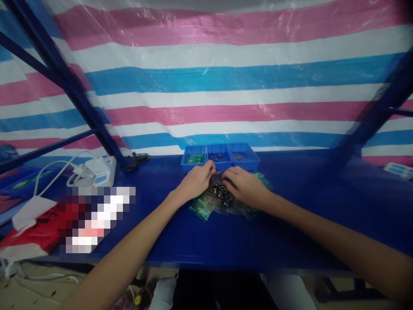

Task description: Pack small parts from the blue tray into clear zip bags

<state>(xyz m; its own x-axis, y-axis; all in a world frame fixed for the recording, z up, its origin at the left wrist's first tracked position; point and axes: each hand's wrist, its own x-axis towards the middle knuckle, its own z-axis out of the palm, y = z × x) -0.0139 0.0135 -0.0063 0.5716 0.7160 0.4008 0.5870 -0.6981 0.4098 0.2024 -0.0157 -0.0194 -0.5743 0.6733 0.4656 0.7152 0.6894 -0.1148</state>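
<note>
Head view: the left hand (196, 183) and right hand (245, 186) curl over small dark parts (221, 192) heaped between them on clear bags (204, 209) (equally near both). Each grip looks half clenched; I cannot tell whether it pinches anything. A blue tray (189, 166) sits just behind on the blue counter (297, 224), with a striped tarp (226, 86) beyond.

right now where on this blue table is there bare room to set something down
Bare table right of the right hand, and between left hand and white charger. Crowded: bag pile at both hands, blue tray behind it, red bag far left.
</note>
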